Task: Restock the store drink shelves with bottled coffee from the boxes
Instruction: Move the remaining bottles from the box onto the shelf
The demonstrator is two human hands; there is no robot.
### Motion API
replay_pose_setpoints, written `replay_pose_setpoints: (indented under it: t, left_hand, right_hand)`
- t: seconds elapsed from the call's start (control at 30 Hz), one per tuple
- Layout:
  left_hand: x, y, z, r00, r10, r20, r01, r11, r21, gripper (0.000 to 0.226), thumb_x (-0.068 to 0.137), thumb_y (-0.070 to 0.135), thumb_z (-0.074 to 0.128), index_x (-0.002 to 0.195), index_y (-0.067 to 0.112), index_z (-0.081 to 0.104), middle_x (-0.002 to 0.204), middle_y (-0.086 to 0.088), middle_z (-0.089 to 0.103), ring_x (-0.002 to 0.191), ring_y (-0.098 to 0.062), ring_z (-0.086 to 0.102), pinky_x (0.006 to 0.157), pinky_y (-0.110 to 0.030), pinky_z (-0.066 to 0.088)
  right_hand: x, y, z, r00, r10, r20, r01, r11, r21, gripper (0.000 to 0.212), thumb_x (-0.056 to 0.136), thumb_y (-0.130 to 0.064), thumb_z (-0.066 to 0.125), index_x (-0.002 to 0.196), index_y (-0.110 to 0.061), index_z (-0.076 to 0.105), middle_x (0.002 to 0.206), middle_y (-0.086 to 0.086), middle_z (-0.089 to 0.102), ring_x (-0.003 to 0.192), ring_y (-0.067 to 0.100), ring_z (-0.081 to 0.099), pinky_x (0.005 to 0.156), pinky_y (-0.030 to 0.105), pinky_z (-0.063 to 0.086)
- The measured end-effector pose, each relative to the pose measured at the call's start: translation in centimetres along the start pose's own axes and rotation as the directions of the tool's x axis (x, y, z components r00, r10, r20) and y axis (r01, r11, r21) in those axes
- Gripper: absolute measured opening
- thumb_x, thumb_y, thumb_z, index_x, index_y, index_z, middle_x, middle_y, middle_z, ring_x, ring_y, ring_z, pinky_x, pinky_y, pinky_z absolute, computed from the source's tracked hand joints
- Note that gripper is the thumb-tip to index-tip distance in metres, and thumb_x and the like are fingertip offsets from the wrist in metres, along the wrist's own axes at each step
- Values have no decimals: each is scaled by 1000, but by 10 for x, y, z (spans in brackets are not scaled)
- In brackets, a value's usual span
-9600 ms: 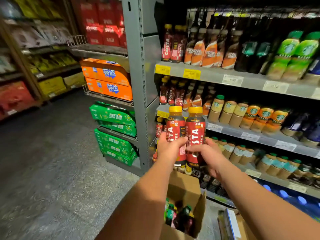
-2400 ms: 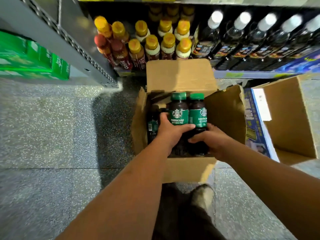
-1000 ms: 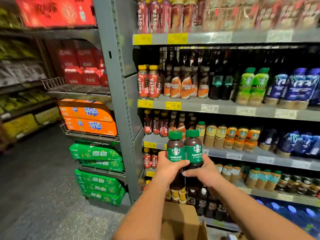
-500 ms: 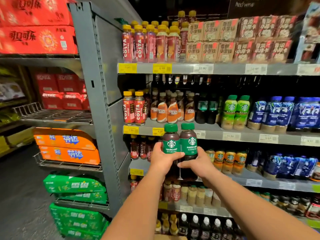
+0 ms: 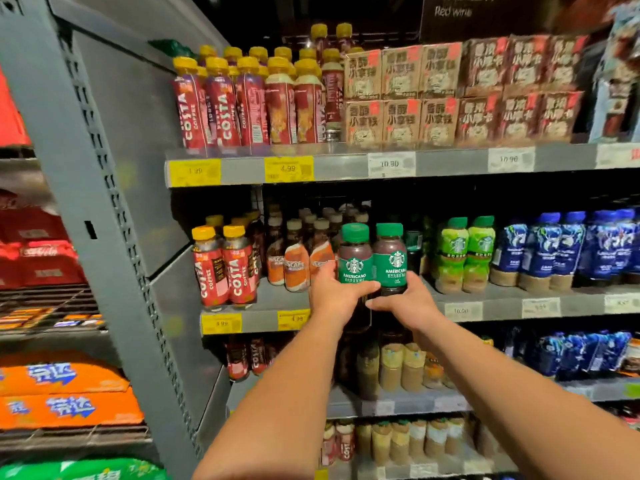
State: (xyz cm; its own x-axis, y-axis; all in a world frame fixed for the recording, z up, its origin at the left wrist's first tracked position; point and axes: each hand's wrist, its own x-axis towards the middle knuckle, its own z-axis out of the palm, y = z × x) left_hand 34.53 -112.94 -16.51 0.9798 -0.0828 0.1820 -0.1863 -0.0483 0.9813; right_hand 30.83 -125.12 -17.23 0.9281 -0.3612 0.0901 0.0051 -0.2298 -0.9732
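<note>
Our left hand grips the left bottle, our right hand the right bottle, fingers curled round each; both are upright, touching, before the shelf.

Brown cartons are stacked two high on the top shelf, whose edge carries yellow price tags and white price tags. One level down, light-green bottles stand just beside blue bottles. On the left, red cases sit above orange cases.

Dim aisle, soft blur, bowed edges
</note>
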Motion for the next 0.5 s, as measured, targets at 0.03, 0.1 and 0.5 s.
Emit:
replay_pose_setpoints:
  t: [0.03,0.1,0.5]
  left_hand:
    - [8,1,5,1000,5,3,-5,1000,8,49,62,9,87,99,20,56,93,5,67,85,-13,63,70,-22,47]
    - [24,1,16,1000,17,1,-17,1000,24,48,62,12,87,100,18,58,95,3,68,87,-14,64,71,-24,48]
    - [106,-19,66,998,30,-50,-25,994,105,44,66,15,85,98,25,56,86,14,63,82,-6,61,64,-17,44]
  right_hand:
    - [7,-2,-4,1000,-11,-15,11,1000,-13,56,66,1,81,109,-15,50,98,1,63,93,20,59,80,31,46]
    - [22,-3,-11,999,-24,-34,23,999,-23,56,66,0,81,109,-16,50,95,-2,61,93,19,59,81,32,47]
    - [130,24,-29,999,-51,18,51,998,-29,56,64,0,83,108,-13,53,96,0,64,90,18,61,78,30,46]
